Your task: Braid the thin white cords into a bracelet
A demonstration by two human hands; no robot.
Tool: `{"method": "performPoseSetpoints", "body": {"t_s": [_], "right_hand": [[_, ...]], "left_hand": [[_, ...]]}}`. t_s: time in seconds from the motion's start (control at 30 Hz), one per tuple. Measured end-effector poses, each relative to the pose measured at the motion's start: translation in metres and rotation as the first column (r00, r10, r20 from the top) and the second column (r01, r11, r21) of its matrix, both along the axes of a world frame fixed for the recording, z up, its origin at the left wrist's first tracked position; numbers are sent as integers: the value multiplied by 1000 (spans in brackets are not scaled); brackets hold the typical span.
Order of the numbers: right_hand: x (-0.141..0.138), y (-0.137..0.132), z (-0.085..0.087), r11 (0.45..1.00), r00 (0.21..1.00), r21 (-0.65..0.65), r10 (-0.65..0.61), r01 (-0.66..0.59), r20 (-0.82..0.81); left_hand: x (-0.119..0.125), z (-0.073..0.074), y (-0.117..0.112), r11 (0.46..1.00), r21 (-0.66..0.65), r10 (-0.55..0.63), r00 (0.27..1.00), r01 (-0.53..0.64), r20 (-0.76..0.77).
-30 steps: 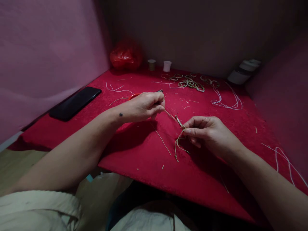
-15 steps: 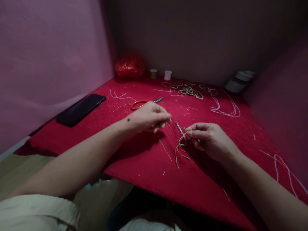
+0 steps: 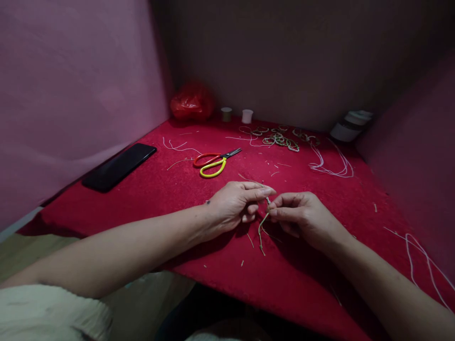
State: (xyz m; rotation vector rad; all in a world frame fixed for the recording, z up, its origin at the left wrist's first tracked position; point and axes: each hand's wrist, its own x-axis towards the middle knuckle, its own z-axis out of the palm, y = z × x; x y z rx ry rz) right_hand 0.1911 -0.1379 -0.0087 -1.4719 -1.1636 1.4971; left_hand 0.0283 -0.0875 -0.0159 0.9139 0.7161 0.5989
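Between my two hands is a thin braided cord bracelet [image 3: 268, 201], pale in its knotted part, with loose green cord ends [image 3: 262, 226] hanging toward me. My left hand [image 3: 245, 203] pinches the upper part of the braid between thumb and fingers, hiding most of it. Close by on the right, my right hand [image 3: 300, 215] grips the lower end of the braid where the cords come out. Beyond my left hand lie scissors [image 3: 216, 162] with one red and one yellow handle, blades pointing right.
A red cloth [image 3: 170, 189] covers the table. On it lie a black phone [image 3: 120, 166], a pile of braided cords [image 3: 280, 139], pink-white threads [image 3: 330, 166] and scattered thread scraps. Two thread spools [image 3: 247, 116], a red plastic bag [image 3: 192, 102] and a white container [image 3: 351, 126] stand along the back wall.
My left hand has come right and down from beside the scissors onto the braid, uncovering the yellow handle. My right hand stays at the braid, slightly lower in view.
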Motion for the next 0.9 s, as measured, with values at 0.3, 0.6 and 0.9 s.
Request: {"method": "performPoseSetpoints", "body": {"t_s": [0.3, 0.6, 0.9], "right_hand": [[2, 1, -3, 998, 999, -35, 44, -44, -6], [3, 2, -3, 997, 999, -61, 49, -49, -1], [4, 4, -4, 995, 997, -63, 73, -74, -6]], "left_hand": [[-9, 9, 18, 959, 205, 201, 980, -196, -6], [-14, 12, 26, 938, 254, 250, 968, -234, -32], [-17, 11, 31, 931, 278, 255, 966, -235, -37]]}}
